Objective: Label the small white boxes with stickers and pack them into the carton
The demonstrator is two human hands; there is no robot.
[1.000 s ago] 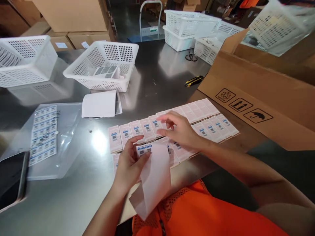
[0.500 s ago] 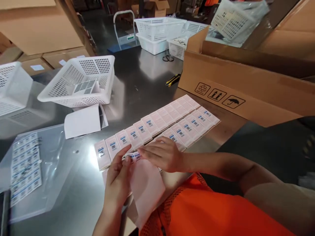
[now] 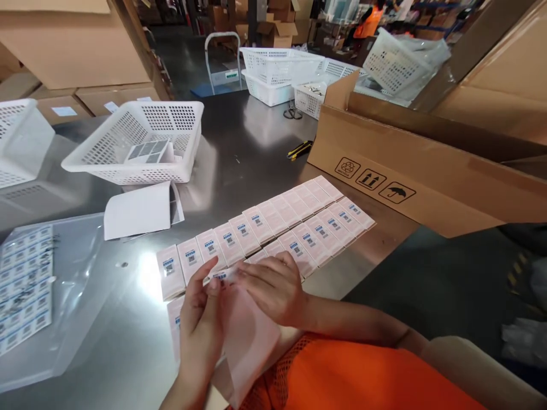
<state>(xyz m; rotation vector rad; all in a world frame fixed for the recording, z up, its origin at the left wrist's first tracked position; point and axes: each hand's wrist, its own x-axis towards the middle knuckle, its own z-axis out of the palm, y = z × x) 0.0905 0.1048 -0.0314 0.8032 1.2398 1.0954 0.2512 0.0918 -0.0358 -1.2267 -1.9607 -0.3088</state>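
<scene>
My left hand [image 3: 199, 336] pinches the top edge of a sheet of label stickers [image 3: 248, 336], a pale translucent backing hanging down in front of my vest. A strip with blue-and-black printed labels [image 3: 220, 276] shows at that edge. My right hand [image 3: 273, 287] is closed at the same edge, fingertips on the sheet; whether a single label is between them is hidden. Just beyond both hands, small flat pale pink boxes [image 3: 280, 215] lie in slanting rows. Many bear a blue label with a square code, while several at the far row's right end show no such label.
A white basket [image 3: 194, 151] holding papers stands left, with folded sheets [image 3: 137, 212] before it. Label sheets [image 3: 28, 279] lie on a clear plastic bag [image 3: 92, 285]. A yellow-black cutter [image 3: 299, 150], scissors [image 3: 293, 113] and a large carton [image 3: 427, 165] are beyond and right.
The view has shifted slightly. My right fingers have moved over the label strip, so less of it shows. A labelled box at the near left has come into sight beside my left hand.
</scene>
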